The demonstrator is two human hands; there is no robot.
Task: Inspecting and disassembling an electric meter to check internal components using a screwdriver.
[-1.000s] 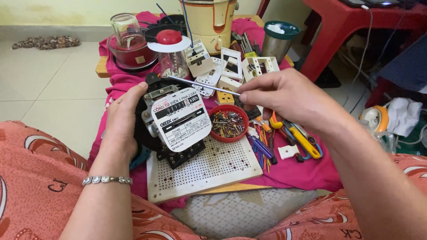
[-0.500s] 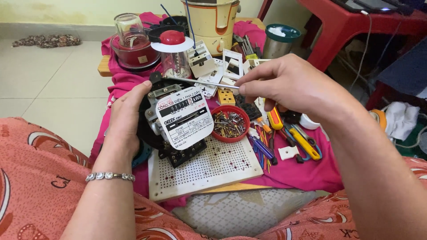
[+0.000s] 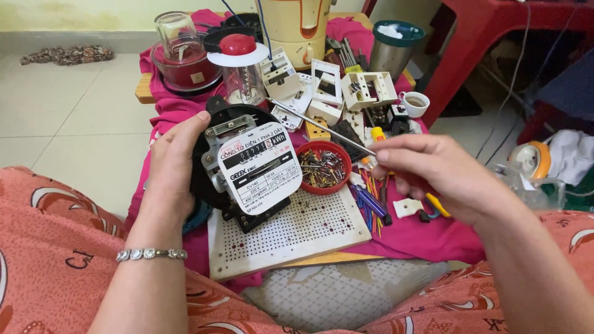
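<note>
Upright, white-labelled black meter point(image 3: 247, 170) in left hand point(image 3: 173, 167); right hand point(image 3: 442, 176) pinching screwdriver point(image 3: 322, 127).

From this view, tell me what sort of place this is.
Probably a home repair spot set up on the floor. The left hand holds an opened electricity meter, the right hand a screwdriver; a red bowl of screws, wall switch frames and blender parts crowd the pink cloth.

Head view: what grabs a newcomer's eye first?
The round black electricity meter with its white faceplate, propped upright at centre on a perforated white board and gripped by the left hand. Next, the right hand pinching a long screwdriver whose shaft slants up-left above the meter. Between them sits a small red bowl of screws on the pink cloth.
</note>
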